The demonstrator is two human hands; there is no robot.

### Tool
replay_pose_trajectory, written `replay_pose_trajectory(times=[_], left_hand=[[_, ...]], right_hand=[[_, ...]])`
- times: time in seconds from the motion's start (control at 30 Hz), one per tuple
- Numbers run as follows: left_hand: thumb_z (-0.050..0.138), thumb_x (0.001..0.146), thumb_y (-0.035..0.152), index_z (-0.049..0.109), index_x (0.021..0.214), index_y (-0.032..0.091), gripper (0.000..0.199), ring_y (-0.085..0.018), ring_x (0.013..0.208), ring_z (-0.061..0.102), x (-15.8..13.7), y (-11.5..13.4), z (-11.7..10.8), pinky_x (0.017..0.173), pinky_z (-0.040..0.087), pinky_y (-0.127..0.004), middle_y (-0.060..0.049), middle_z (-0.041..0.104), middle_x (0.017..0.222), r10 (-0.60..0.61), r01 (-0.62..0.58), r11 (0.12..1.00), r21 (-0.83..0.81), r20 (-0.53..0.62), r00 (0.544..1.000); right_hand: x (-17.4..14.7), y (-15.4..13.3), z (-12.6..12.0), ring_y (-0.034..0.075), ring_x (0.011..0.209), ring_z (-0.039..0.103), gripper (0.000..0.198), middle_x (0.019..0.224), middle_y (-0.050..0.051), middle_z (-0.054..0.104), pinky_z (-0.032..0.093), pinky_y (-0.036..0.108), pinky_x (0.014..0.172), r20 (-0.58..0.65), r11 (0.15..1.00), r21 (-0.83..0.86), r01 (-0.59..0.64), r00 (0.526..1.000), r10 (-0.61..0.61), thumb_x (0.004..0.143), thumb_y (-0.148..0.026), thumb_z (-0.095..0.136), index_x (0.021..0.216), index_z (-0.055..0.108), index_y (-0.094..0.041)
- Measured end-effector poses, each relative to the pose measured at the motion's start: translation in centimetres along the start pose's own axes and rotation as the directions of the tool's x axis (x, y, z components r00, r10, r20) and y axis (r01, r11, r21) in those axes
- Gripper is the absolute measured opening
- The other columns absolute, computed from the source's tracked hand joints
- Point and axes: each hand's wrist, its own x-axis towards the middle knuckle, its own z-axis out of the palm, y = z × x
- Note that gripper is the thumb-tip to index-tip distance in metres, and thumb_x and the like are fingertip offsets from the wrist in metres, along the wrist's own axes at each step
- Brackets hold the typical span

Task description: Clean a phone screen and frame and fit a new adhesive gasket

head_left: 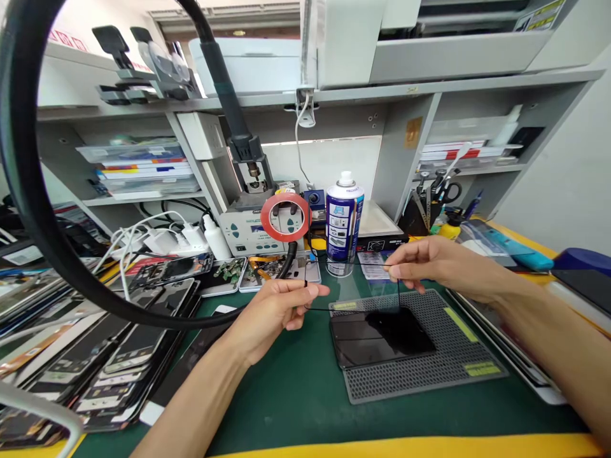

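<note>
Carefully, we pinch a clear, dark-edged sheet (353,286) between our two hands. Our left hand (281,302) grips its left end between thumb and bent fingers, with one fingertip pointing right along it; our right hand (422,264) pinches the right end between thumb and forefinger. The sheet hangs raised over the desk (286,394), its long axis running from hand to hand, roughly parallel to the desk's near edge. We see no lettering on it.

Just below its lower edge lies a dark phone (382,337), glossy face up, long axis also running left to right, with its right end slightly nearer us. It rests across the left part of a grey patterned mat (420,375), whose yellow-green labels are too small for us to read; the mat slants toward the desk's near right.

Farther out, a blue-and-white spray can (344,219) stands upright toward the desk's far edge, its label carrying small pictures and print we cannot make out for certain. Left of it, a ring of red tape (286,237) sits before a control unit (243,234) with green markings. Phone screens (133,356) lie piled along the desk's left edge.
</note>
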Motion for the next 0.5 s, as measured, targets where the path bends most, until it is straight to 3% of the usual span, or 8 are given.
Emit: replay_pose_trajectory(times=[0.17,0.27,0.5], left_hand=[[0.084,0.076,0.039,0.075,0.072,0.013,0.028,-0.008,0.058,0.027,0.26,0.06,-0.28,0.051,0.021,-0.026,0.001,0.045,0.067,0.019,-0.018,0.997,0.081,-0.021,1.000],[0.086,0.073,0.040,0.064,0.060,0.014,0.036,-0.008,0.057,0.025,0.27,0.11,-0.42,0.050,0.021,-0.026,0.004,0.038,0.064,0.029,-0.025,0.994,0.102,-0.037,0.999],[0.089,0.068,0.040,0.057,0.062,0.016,0.041,-0.006,0.055,0.028,0.55,-0.28,-0.65,0.049,0.022,-0.024,0.004,0.041,0.065,0.052,-0.044,0.995,0.086,-0.087,0.995]], right_hand=[[0.13,0.29,-0.04,0.015,0.066,0.056,0.026,0.076,0.001,0.066,0.046,0.026,0.060,0.013,1.000,-0.001,0.016,1.000,-0.015,0.080,-0.044,0.081,0.092,0.077,-0.022],[0.16,0.41,-0.09,0.015,0.066,0.056,0.025,0.076,0.001,0.066,0.047,0.027,0.062,0.022,1.000,-0.017,0.025,0.999,-0.025,0.081,-0.043,0.080,0.093,0.077,-0.022],[-0.11,-0.24,0.26,0.016,0.067,0.057,0.026,0.075,0.001,0.064,0.048,0.028,0.063,0.022,1.000,-0.012,0.025,0.999,-0.025,0.079,-0.043,0.081,0.090,0.077,-0.020]])
